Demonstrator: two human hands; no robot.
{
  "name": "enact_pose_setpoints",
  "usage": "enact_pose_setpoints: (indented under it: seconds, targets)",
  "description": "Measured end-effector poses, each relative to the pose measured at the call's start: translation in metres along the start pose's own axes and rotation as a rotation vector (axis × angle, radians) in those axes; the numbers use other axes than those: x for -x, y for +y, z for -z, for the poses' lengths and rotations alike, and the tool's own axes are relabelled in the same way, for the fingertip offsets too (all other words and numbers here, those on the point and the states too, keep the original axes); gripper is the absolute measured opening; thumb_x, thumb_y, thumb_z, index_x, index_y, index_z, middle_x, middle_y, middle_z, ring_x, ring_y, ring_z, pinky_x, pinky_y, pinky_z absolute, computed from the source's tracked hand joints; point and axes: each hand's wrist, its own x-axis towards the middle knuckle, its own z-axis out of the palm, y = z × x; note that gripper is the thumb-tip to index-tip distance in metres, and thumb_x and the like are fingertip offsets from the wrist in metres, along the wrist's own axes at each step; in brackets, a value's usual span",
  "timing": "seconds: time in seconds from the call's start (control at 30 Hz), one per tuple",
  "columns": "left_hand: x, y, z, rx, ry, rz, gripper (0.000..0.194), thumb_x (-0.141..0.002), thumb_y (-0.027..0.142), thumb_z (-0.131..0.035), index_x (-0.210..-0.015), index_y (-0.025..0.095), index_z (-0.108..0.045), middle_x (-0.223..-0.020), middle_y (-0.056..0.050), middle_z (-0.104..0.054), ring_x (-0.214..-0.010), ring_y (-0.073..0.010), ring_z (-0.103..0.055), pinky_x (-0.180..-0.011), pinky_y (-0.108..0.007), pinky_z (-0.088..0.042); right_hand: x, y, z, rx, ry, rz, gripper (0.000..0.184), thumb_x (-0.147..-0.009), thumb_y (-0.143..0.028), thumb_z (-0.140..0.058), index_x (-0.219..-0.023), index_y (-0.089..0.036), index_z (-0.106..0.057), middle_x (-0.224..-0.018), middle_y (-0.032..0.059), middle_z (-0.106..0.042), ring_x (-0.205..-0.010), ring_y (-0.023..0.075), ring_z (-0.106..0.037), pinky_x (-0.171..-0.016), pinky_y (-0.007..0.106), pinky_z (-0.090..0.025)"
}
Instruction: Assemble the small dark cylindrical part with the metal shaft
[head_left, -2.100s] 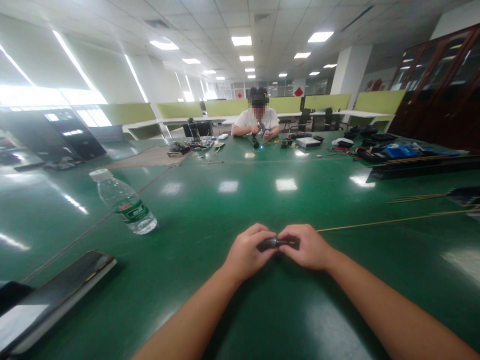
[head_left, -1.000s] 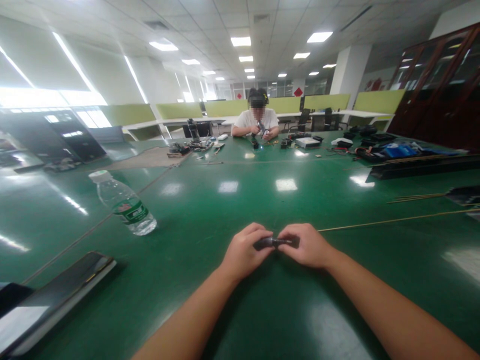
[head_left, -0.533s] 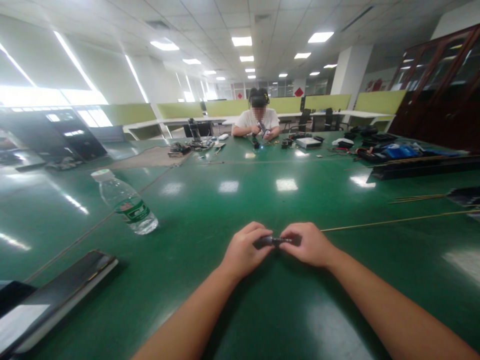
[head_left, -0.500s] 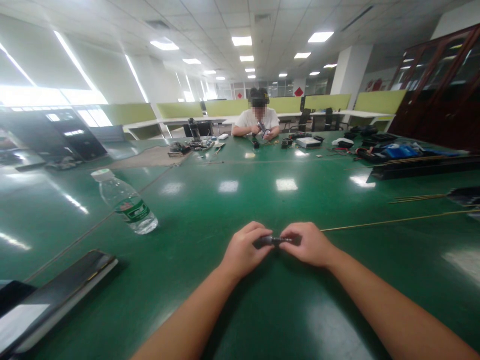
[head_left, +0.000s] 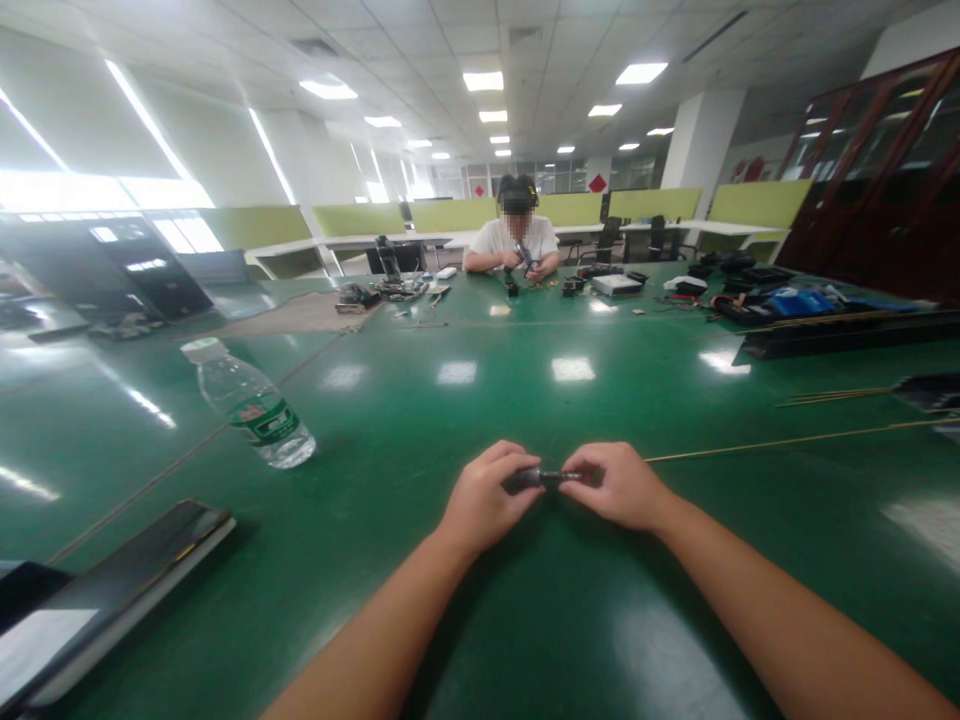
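Basically, left hand (head_left: 482, 497) and right hand (head_left: 621, 487) grip 1 dark tool (head_left: 548, 478) at opposite ends, best held steady and in line.

Tabletop (head_left: 420, 420) green; bottle label (head_left: 270, 420) green, white; partitions (head_left: 450, 215) yellow-green; cabinet (head_left: 885, 180) reddish-brown.

Slim dark rod-like object (head_left: 550, 478), roughly level, held between both hands (head_left: 486, 497).

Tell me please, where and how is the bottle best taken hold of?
I would grip the bottle around its label, coming from its right side with the left hand, which is nearer. It seems to stand cap up, and its round body should suit curled fingers.
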Motion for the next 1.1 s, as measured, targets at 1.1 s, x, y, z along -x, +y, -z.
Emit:
enact_pose_setpoints:
  seconds: [1.1]
  targets:
    - [-0.0021, -0.0033, 0.0052, 0.001, 0.009, 0.043, 0.022, -0.078, 0.017, -0.074, -0.099, 0.021, -0.070, -0.098, -0.005, -0.067, -0.090, -0.0166, -0.063, -0.081, -0.029, -0.053, -0.0009, 0.0072, 0.0022, 0.013, 0.012, -0.053, 0.009, -0.079, -0.027, -0.072, -0.082, -0.019, -0.074, -0.073, 0.0016, -0.071, -0.063, 0.0151, -0.063, -0.063, 0.026, -0.047]
